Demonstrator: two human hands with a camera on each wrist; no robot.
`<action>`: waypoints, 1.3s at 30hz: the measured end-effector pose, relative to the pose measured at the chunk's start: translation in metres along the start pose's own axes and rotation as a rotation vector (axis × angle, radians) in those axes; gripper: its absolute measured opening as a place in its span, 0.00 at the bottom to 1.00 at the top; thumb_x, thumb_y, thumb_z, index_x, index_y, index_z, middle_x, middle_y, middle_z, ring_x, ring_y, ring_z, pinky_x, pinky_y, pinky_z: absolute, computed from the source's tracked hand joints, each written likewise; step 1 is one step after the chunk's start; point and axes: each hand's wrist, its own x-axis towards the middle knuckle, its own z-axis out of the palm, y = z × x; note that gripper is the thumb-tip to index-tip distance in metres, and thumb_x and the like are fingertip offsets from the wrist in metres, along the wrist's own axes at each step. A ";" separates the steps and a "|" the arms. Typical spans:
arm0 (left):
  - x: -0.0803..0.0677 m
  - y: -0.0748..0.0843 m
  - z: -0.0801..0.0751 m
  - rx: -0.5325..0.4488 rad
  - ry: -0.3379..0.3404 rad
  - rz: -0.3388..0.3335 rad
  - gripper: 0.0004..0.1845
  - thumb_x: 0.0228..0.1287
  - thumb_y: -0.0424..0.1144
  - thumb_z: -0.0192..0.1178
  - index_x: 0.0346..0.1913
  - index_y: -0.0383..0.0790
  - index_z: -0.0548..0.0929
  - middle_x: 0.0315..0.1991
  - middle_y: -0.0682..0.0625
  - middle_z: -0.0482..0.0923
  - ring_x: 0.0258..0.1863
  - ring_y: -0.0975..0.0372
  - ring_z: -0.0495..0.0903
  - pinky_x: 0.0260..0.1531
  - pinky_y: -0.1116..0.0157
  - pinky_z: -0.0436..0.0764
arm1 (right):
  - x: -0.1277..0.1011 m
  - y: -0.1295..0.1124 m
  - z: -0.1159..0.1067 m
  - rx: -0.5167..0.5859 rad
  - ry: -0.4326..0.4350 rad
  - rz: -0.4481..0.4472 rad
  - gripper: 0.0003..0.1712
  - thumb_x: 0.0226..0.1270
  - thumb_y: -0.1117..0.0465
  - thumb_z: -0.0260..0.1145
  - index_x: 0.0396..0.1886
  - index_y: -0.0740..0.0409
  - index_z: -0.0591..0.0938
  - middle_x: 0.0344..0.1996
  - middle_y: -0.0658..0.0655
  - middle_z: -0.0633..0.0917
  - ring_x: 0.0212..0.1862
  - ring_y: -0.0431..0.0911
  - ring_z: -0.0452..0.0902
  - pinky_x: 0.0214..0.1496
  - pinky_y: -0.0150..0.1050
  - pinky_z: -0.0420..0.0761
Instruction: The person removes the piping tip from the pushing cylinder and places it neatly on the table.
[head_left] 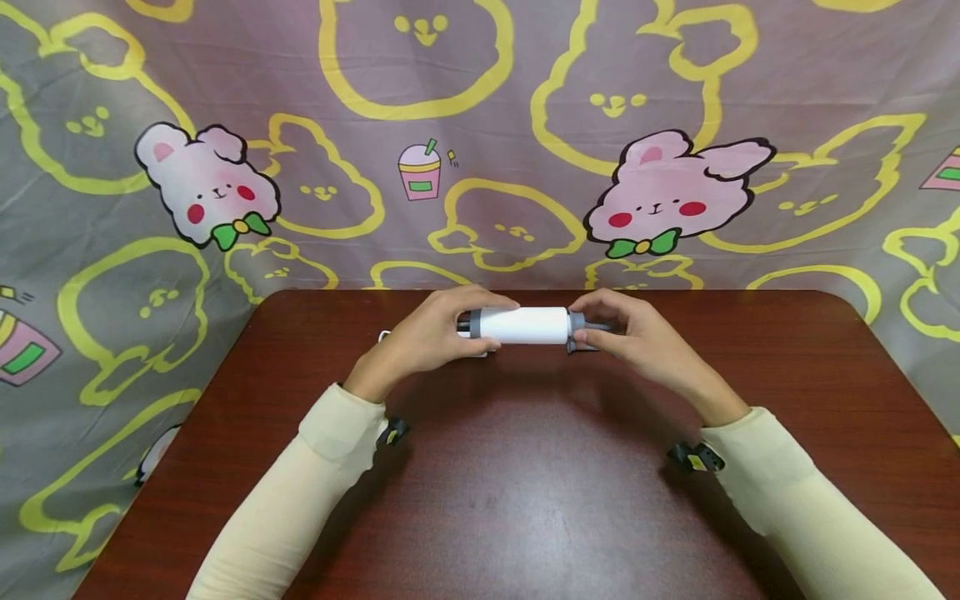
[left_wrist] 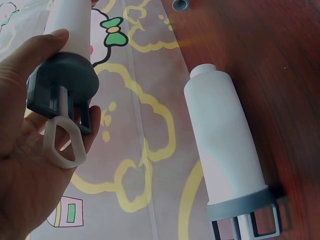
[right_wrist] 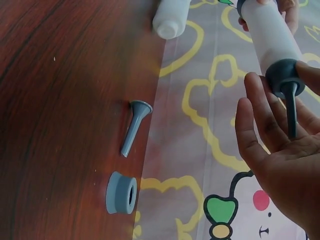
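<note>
The left hand (head_left: 427,337) curls round the grey plunger end of a white syringe-like tube (head_left: 522,325), thumb lying along the grey collar and fingers cupped beneath a white loop handle (left_wrist: 62,142) that sticks out of it. The right hand (head_left: 637,337) holds the other end of the same tube, its fingers wrapped loosely about the grey cap and the thin grey nozzle (right_wrist: 291,107) that points down across the palm. Held between both hands, the tube lies level and crosswise just above the far middle of the brown table (head_left: 525,483), at about twelve o'clock from the person. On the table behind it, mostly hidden in the head view, a second white tube (left_wrist: 225,140) lies on its side with its own grey collar and white handle frame; the left wrist view shows it at three o'clock from the held plunger, apart from it. Near it, in the right wrist view, a loose grey nozzle (right_wrist: 134,126) lies on the wood at nine o'clock from the right hand, and a short grey ring cap (right_wrist: 121,192) sits just below that nozzle, not touching it. A cloth backdrop (head_left: 480,142) printed with yellow rabbit outlines and pink rabbits hangs behind the table's far edge.
</note>
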 end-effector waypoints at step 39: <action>-0.035 -0.011 -0.006 0.007 0.050 -0.056 0.26 0.62 0.38 0.77 0.63 0.54 0.85 0.58 0.53 0.84 0.51 0.58 0.80 0.50 0.56 0.81 | -0.010 0.000 -0.003 -0.087 0.072 -0.025 0.17 0.71 0.61 0.73 0.56 0.54 0.83 0.42 0.56 0.88 0.43 0.45 0.85 0.46 0.31 0.83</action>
